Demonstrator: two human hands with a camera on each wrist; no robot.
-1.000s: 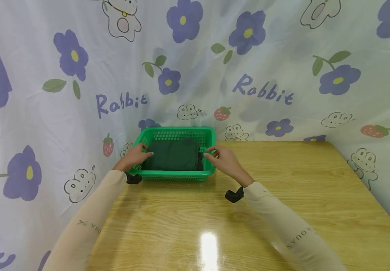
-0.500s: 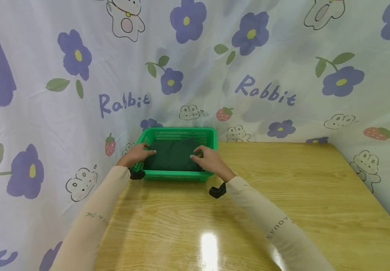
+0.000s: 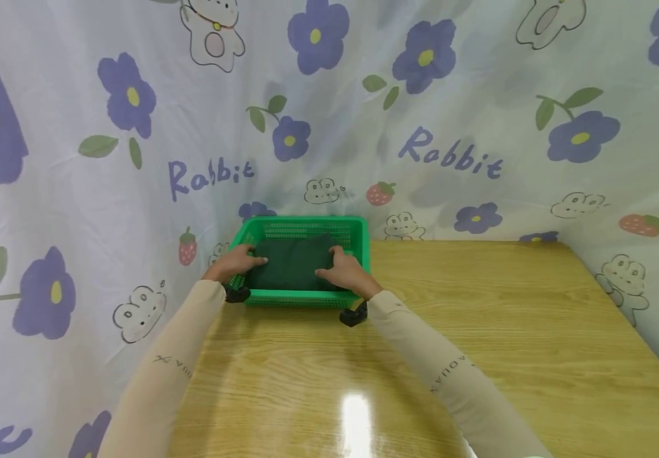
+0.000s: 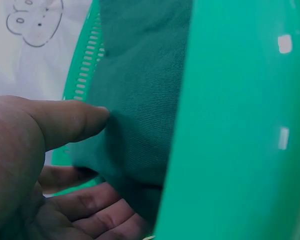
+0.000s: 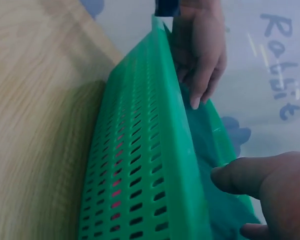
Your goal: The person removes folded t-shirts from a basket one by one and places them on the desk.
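Observation:
A folded dark green cloth (image 3: 292,264) lies in a green plastic basket (image 3: 301,295) with slotted walls. My left hand (image 3: 235,262) holds its left end; in the left wrist view the thumb (image 4: 85,120) presses on top while the fingers (image 4: 105,212) reach beneath the edge. At the opposite end, my right hand (image 3: 348,272) grips the cloth, thumb above and fingertips mostly hidden at the side. In the right wrist view that thumb (image 5: 240,175) touches the fabric just inside the basket's rim.
The basket stands at the back left of a wooden table (image 3: 478,331), close to a printed curtain (image 3: 341,114) behind and at the left. Something pinkish-red shows through the basket's slots (image 5: 117,190). Black wrist cameras (image 3: 354,314) sit near the basket's front rim.
My right hand has moved left from the basket's right rim onto the cloth's right end. The left hand has stayed at the left end, and the cloth has hardly shifted.

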